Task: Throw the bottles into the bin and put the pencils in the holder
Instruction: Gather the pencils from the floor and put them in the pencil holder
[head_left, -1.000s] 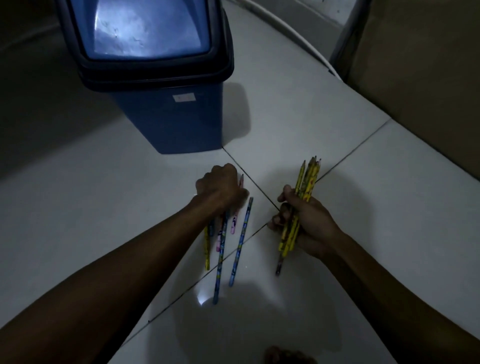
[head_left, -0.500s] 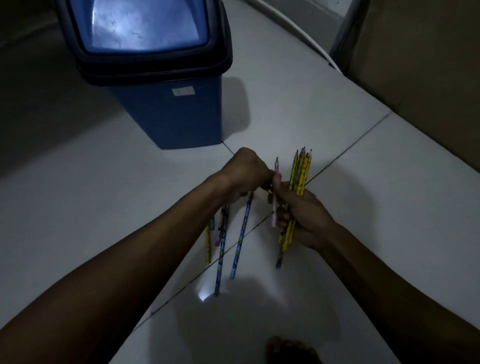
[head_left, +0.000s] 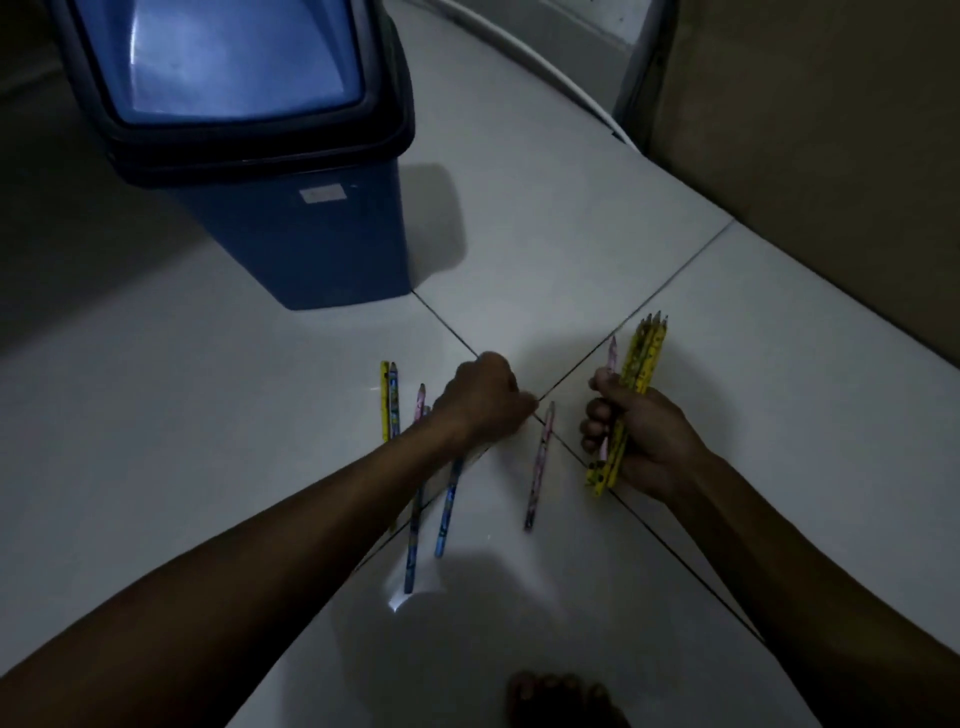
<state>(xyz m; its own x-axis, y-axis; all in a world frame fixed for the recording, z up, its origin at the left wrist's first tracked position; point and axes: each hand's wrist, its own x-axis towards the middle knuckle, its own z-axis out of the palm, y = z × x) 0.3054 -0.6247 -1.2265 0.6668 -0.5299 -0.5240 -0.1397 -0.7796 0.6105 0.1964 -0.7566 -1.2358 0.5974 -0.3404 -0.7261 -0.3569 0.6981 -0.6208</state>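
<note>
right hand (head_left: 641, 441) fisted round yellow pencil bundle (head_left: 631, 402) | left hand (head_left: 485, 402) curled, grip unclear | pink pencil (head_left: 540, 465) on floor between hands | blue bin (head_left: 291, 218) beyond left hand

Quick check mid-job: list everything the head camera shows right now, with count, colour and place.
bin: one, blue with a dark lid rim and swing flap, standing on the floor at upper left.
bundle: several pencils, mostly yellow with one pink, gripped in the right hand.
loose pencils: about six, blue, pink and yellow, lying on the floor under and beside the left forearm.
pink pencil: one, lying alone between the hands.
floor: pale tiles with dark grout lines.
pipe: one, white, along the far wall.
left hand: closed fist low over the loose pencils.
right hand: closed around the bundle.
foot: toes at the bottom edge.
</note>
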